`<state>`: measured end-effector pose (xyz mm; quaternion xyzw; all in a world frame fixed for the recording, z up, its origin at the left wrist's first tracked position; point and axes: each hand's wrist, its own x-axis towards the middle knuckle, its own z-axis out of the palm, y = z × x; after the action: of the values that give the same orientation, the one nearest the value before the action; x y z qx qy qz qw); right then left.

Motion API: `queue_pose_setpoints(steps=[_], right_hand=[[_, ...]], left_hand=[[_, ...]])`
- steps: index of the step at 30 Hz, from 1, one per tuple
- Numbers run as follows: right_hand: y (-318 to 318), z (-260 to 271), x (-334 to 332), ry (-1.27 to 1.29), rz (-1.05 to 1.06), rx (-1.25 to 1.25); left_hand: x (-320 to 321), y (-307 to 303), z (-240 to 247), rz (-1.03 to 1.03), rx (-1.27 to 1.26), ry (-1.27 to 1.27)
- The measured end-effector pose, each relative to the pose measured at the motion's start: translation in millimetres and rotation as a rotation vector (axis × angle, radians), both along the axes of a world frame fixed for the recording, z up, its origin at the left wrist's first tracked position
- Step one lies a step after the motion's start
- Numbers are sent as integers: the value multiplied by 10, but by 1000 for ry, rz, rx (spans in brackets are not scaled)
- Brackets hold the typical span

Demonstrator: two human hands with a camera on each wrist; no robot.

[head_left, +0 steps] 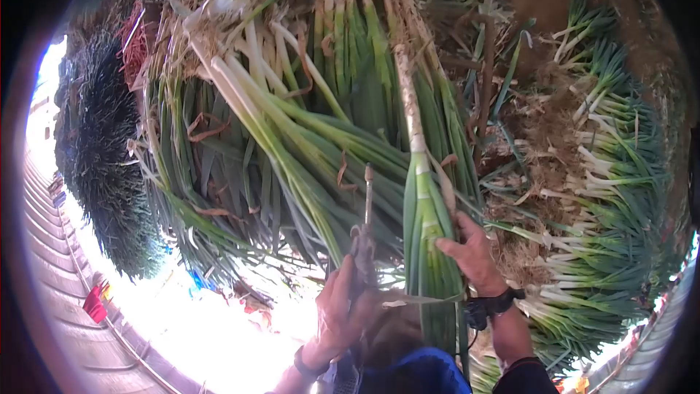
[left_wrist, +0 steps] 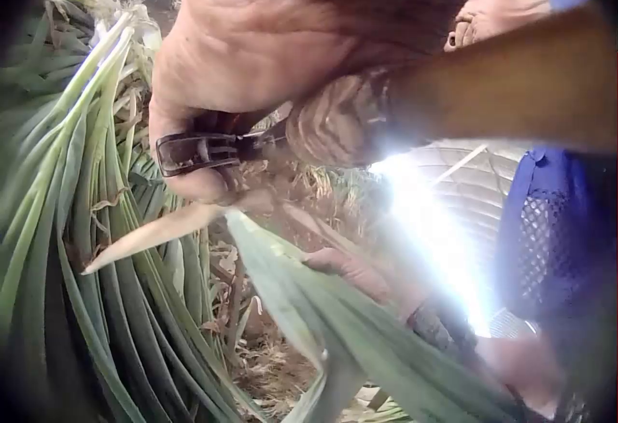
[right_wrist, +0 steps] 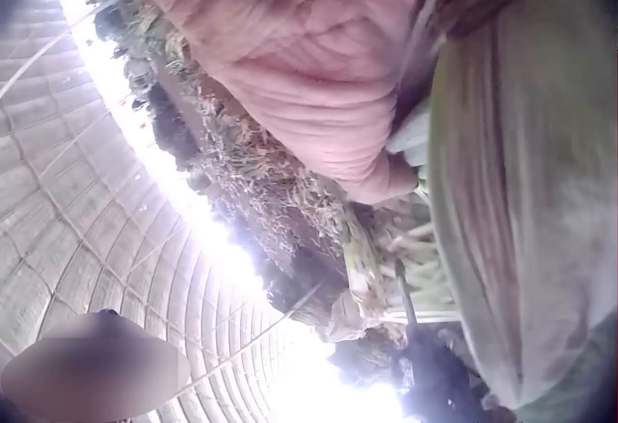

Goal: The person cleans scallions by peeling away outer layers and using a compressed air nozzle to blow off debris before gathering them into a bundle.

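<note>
My right hand (head_left: 477, 259) grips a large green onion (head_left: 425, 226) by its leafy part, thumb lying along the leaves. The onion's white stem (head_left: 410, 109) and soil-specked root end point away from me. To the left, my left hand (head_left: 337, 314) holds a dark blow gun (head_left: 364, 248) with its thin nozzle pointing up beside the onion. In the left wrist view, a dry leaf strip (left_wrist: 159, 235) runs across just below that hand. A broad pale outer leaf (right_wrist: 512, 172) fills the right side of the right wrist view, next to the right palm.
A heap of untrimmed green onions (head_left: 219, 146) lies ahead and left. Along the right side lies a row of onions with white stems (head_left: 594, 230). Peeled skins and roots (head_left: 536, 175) litter the ground between. A dark green pile (head_left: 102, 146) stands far left.
</note>
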<state>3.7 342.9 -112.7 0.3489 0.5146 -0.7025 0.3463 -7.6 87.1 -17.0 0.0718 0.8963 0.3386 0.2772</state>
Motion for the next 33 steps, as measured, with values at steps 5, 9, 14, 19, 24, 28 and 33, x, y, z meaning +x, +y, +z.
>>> queue_pose_setpoints(steps=[5,9,14,19,24,28,33], right_hand=[[-435,-239,533,15,-39,-73],[-489,-195,506,45,-82,-22],[-479,-198,492,135,43,128],[-407,-221,432,322,258,273],[-317,-322,446,296,254,226],[-251,-548,543,263,199,145],[-55,-665,394,-41,167,-224]], left_hand=[[162,-60,258,192,18,-380],[562,-153,176,176,82,-424],[592,-15,119,166,56,-405],[384,95,-182,158,17,-358],[-256,259,-712,168,-86,-330],[-722,317,-1234,126,-3,-139],[-1101,414,-1237,174,62,-233]])
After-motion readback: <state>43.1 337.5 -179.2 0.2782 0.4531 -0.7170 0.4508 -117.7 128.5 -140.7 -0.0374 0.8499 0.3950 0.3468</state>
